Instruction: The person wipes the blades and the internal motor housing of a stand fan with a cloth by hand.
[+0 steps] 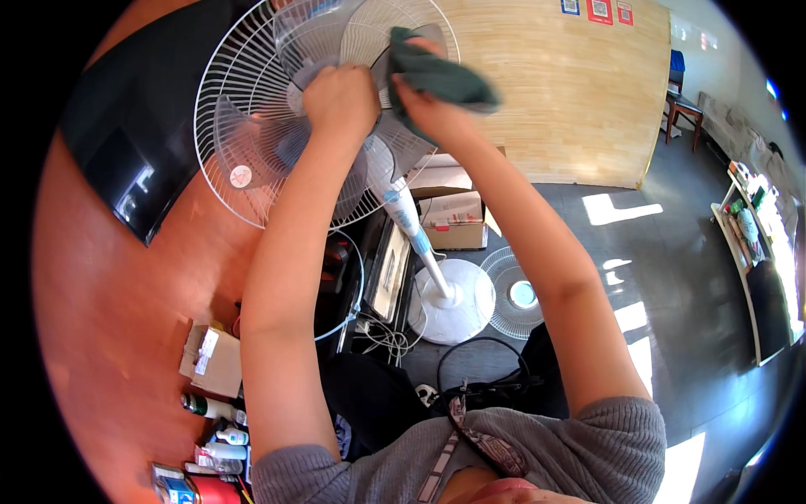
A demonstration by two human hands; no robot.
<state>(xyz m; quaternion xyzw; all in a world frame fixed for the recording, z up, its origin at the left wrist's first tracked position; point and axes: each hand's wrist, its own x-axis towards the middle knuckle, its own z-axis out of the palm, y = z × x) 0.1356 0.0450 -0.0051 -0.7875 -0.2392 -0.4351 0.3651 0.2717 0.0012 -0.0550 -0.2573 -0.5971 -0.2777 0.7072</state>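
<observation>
At eleven o'clock, the right hand [428,115] is gripping a green cloth [441,77] over the bared blades [306,38] of a standing fan [407,214], the left hand [342,97] is curling at their centre, grip unclear; wiping is looking unfinished, the detached guard [520,294] lying at four o'clock, awaiting refitting

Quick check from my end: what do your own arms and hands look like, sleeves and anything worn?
Short grey ribbed sleeves end above the elbows, leaving both forearms bare. The left hand is ungloved, and so is the visible part of the right hand. No watch or bracelet shows on either wrist; the right hand is partly covered, so rings there cannot be ruled out.
</observation>
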